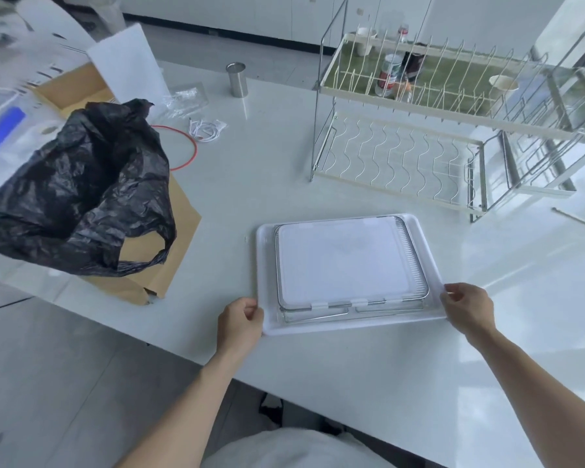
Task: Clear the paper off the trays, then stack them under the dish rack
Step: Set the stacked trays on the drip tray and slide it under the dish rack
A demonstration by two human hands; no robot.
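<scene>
- The left hand (240, 320) and the right hand (468, 307) grip opposite near corners of the white rectangular plastic tray (267, 265) on the white table (368, 383).
- Inside it lies a wire-framed tray (414, 261) covered by white paper (345, 261).
- Beyond stands the two-tier wire dish rack (419, 136), holding cups and bottles above.

Arms: both bare to the elbow, no sleeves showing.
Hands: left hand (238, 320) and right hand (468, 307) ungloved, no rings or watch.
Torso: white garment (294, 450).
</scene>
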